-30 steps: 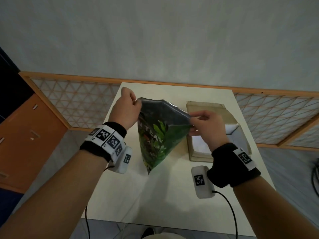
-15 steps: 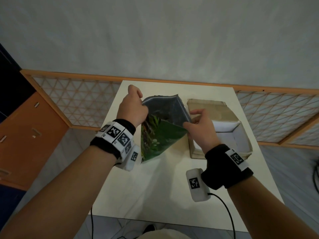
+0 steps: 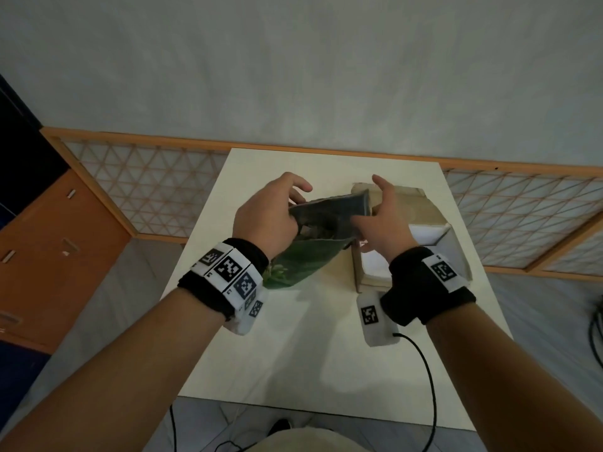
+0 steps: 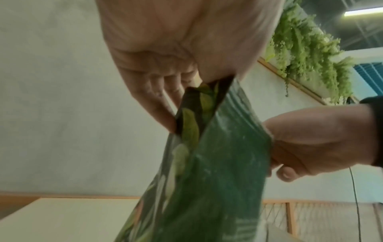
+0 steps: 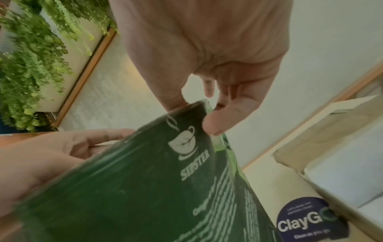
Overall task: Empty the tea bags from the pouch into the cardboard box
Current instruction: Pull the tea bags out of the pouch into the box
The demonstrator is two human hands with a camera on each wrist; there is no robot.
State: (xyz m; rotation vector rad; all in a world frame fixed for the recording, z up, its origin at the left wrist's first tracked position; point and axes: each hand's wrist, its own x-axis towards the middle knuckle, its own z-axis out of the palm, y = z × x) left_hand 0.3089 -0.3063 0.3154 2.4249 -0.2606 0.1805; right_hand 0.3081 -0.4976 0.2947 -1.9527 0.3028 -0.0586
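Above the desk (image 3: 293,353) centre, both hands hold the green tea pouch (image 3: 303,259) w/ its mouth pulled apart: left hand (image 3: 264,220) pinches the rim at 9 o'clock, right hand (image 3: 381,223) pinches it at 3 o'clock, thumb on the printed face. Cardboard box (image 3: 421,220) sits open on the desk just at 3 o'clock of the pouch, a round "ClayGo" sticker (image 5: 306,219) beside it. Tea bags not visible.

Looking like an office or shared cafe-style space: small cream desk (image 3: 293,353) sitting against a wood-framed lattice partition (image 3: 146,190), orange cabinets (image 3: 49,256) standing left, hanging greenery planter (image 4: 306,54) trailing overhead, "ClayGo" clean-as-you-go sticker (image 5: 306,221) showing on the desk.
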